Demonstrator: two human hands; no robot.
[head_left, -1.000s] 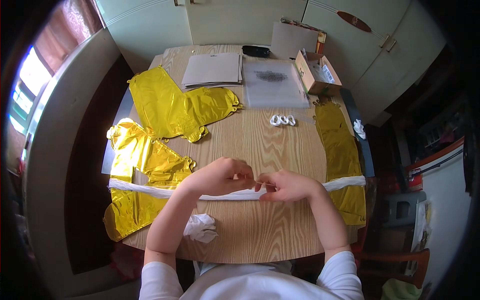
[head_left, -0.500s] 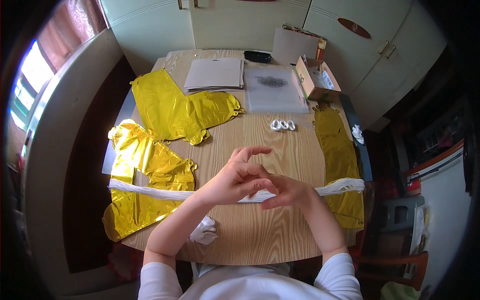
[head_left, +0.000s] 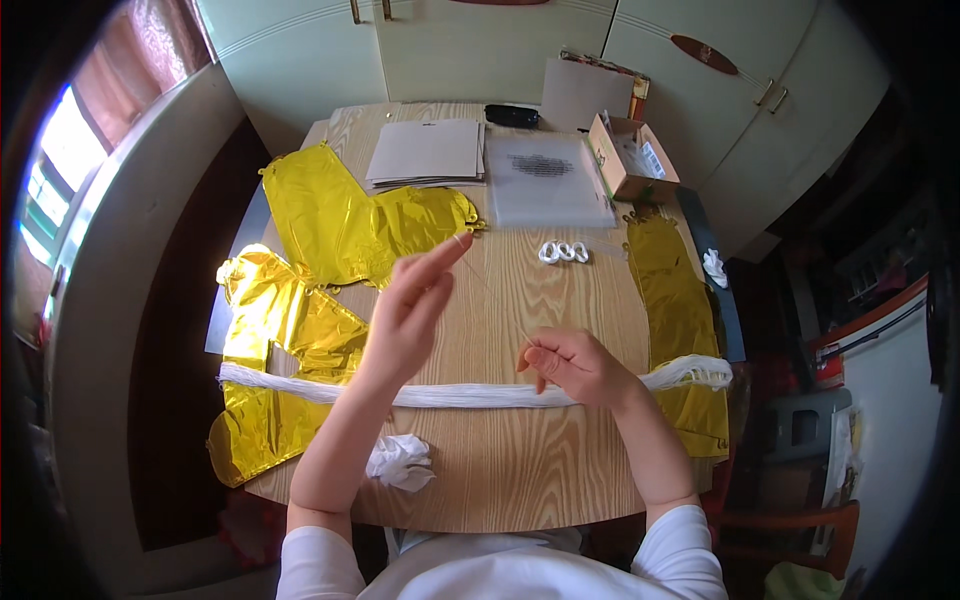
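Observation:
A thin white thread (head_left: 487, 290) is stretched between my two hands above the middle of the table. My left hand (head_left: 408, 310) is raised, its index finger pointing away from me with the thread looped near the fingertip. The thread's other end is pinched between thumb and fingers of my right hand (head_left: 575, 365), lower and to the right. Beneath both hands a long bundle of white threads (head_left: 480, 395) lies across the table from left to right. Three small white rings of wound thread or ribbon (head_left: 564, 252) lie beyond my right hand.
Flat gold foil balloons (head_left: 325, 220) cover the table's left side, and another gold foil piece (head_left: 672, 290) lies on the right. Grey card sheets (head_left: 425, 152), clear plastic bags (head_left: 550, 185), a black case (head_left: 512, 116) and an open box (head_left: 632, 160) stand farther back. Crumpled white tissue (head_left: 402, 463) lies near me.
My hands were together with fingers overlapping. They have parted: the left has moved left and away from me, the right slightly right, and the thread now shows taut between them.

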